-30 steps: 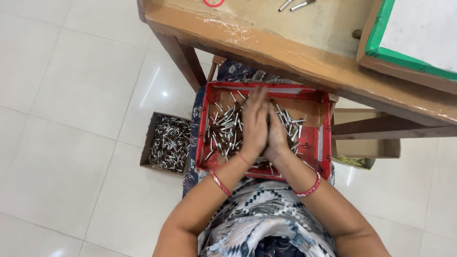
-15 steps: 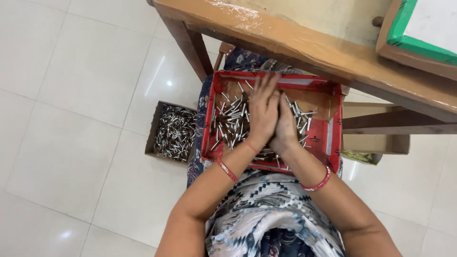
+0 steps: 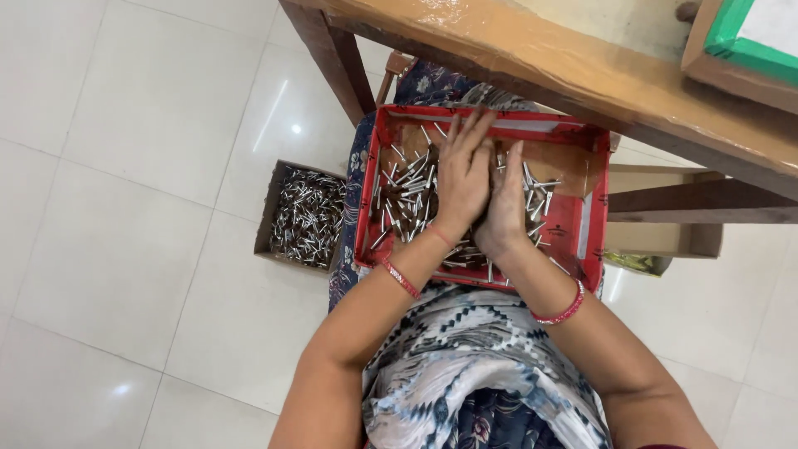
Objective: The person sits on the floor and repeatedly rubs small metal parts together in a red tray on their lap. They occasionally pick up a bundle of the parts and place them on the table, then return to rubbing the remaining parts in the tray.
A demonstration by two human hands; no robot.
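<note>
Hands down in the red tray (image 3: 592,218) on my lap, seen from my head camera: my left hand (image 3: 462,179) lies flat, fingers (image 3: 474,133) spread over the heap of small metal pins (image 3: 407,195), and my right hand (image 3: 505,204) stands on edge beside it, touching it, fingers straight and together. Neither hand is clenched; whether pins are pinched between the palms I cannot tell. The tray sits just under the edge of the wooden desk (image 3: 532,62). A brown box (image 3: 268,218) with more pins stands on the floor by my left knee. Pins could spill over the low rim if the tray tips on my lap. The desk cuts off the tray's far wall, and a green-edged board (image 3: 731,41) is only partly in view.
</note>
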